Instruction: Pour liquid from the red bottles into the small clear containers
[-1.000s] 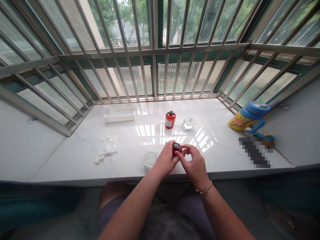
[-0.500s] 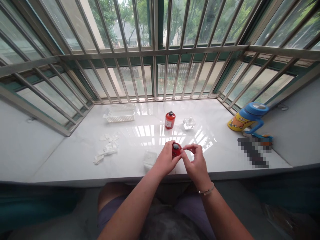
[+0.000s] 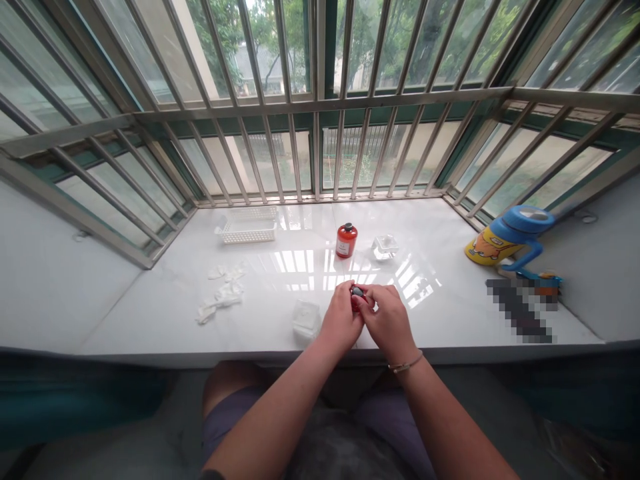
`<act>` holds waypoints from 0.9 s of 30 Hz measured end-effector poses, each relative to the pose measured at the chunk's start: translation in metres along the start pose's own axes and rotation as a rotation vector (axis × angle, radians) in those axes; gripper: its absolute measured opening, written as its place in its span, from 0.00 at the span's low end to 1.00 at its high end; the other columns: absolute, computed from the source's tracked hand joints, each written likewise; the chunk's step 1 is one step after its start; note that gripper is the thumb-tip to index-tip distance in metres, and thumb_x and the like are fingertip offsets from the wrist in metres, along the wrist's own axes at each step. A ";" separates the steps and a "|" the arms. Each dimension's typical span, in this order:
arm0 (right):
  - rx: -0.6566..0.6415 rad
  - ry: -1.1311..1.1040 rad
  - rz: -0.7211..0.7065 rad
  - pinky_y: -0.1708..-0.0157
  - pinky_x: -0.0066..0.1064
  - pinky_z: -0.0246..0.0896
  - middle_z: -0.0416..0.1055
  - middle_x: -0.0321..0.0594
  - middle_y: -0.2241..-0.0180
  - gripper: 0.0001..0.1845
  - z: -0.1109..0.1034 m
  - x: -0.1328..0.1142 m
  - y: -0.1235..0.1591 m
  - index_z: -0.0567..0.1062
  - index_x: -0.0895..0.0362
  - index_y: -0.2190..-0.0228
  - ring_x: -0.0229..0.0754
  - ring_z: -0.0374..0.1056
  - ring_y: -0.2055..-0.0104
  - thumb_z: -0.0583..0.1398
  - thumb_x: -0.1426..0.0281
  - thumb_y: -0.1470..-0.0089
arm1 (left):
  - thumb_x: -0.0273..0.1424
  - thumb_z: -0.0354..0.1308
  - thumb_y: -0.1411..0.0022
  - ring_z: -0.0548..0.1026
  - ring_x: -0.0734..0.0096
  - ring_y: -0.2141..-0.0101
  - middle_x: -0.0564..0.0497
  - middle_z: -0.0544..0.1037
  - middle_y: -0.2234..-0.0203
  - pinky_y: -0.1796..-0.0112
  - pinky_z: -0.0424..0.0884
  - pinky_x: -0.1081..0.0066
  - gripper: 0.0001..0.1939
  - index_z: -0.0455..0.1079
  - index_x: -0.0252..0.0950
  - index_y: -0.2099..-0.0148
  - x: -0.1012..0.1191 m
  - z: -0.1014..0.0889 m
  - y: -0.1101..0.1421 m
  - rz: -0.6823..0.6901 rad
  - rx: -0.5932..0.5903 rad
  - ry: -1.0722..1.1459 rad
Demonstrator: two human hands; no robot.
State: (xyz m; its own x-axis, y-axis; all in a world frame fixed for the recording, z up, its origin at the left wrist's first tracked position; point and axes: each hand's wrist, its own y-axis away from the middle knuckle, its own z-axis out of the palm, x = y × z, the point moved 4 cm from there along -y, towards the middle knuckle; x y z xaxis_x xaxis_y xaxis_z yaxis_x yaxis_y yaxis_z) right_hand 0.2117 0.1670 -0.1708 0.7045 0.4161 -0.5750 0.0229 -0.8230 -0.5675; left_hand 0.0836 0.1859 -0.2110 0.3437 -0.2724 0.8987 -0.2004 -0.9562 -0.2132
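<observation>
My left hand (image 3: 343, 315) is wrapped around a small red bottle (image 3: 355, 303) near the front of the white counter. The thumb and fingers of my right hand (image 3: 387, 313) close around the bottle's black cap (image 3: 357, 291). My hands hide most of the bottle's body. Beyond them stands a similar red bottle (image 3: 346, 241) with a black cap and a pale label. A clear square glass container (image 3: 385, 247) is to its right. Left of my left wrist lies a crumpled translucent plastic wrapper (image 3: 306, 320).
A white perforated basket (image 3: 249, 233) sits at the back left, with crumpled white gloves or tissue (image 3: 220, 300) in front. On the right are a blue and yellow handled flask (image 3: 510, 237) and a pixelated dark object (image 3: 520, 310). Metal window bars (image 3: 320, 103) enclose the back.
My right hand has closed in, its fingers now around the cap where they were spread beside the bottle. The whole view has shifted slightly.
</observation>
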 end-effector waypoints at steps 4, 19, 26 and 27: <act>0.034 -0.016 -0.059 0.50 0.49 0.70 0.78 0.43 0.59 0.05 0.007 0.000 0.007 0.72 0.51 0.63 0.52 0.72 0.53 0.62 0.66 0.31 | 0.29 0.63 0.34 0.61 0.38 0.29 0.27 0.59 0.29 0.31 0.61 0.38 0.40 0.52 0.33 0.25 0.002 -0.005 0.012 -0.061 -0.032 -0.029; 0.016 -0.072 -0.078 0.42 0.55 0.73 0.70 0.51 0.36 0.38 0.048 0.045 0.003 0.59 0.49 0.31 0.56 0.70 0.37 0.67 0.63 0.36 | 0.31 0.47 0.30 0.74 0.48 0.41 0.38 0.78 0.44 0.36 0.68 0.47 0.18 0.72 0.36 0.44 -0.111 -0.264 0.063 -0.184 0.285 -0.827; 0.002 -0.053 -0.008 0.47 0.53 0.74 0.72 0.52 0.40 0.39 0.067 0.069 -0.040 0.60 0.52 0.31 0.56 0.73 0.43 0.66 0.63 0.38 | 0.29 0.50 0.36 0.73 0.44 0.42 0.35 0.79 0.46 0.36 0.66 0.46 0.20 0.73 0.33 0.44 -0.142 -0.281 0.058 -0.219 0.226 -0.879; 0.004 -0.060 0.002 0.47 0.53 0.74 0.72 0.52 0.40 0.39 0.069 0.071 -0.044 0.60 0.52 0.32 0.56 0.72 0.43 0.66 0.64 0.38 | 0.28 0.50 0.36 0.74 0.44 0.43 0.35 0.80 0.47 0.37 0.67 0.47 0.20 0.74 0.33 0.45 -0.143 -0.282 0.058 -0.217 0.223 -0.878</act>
State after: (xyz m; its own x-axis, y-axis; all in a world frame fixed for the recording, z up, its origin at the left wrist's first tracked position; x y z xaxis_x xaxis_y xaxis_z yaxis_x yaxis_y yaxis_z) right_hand 0.2119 0.2597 -0.2274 0.6607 0.4372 -0.6102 0.0190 -0.8224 -0.5686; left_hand -0.2355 0.1999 -0.2442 0.9421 0.0190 0.3348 0.0994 -0.9693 -0.2249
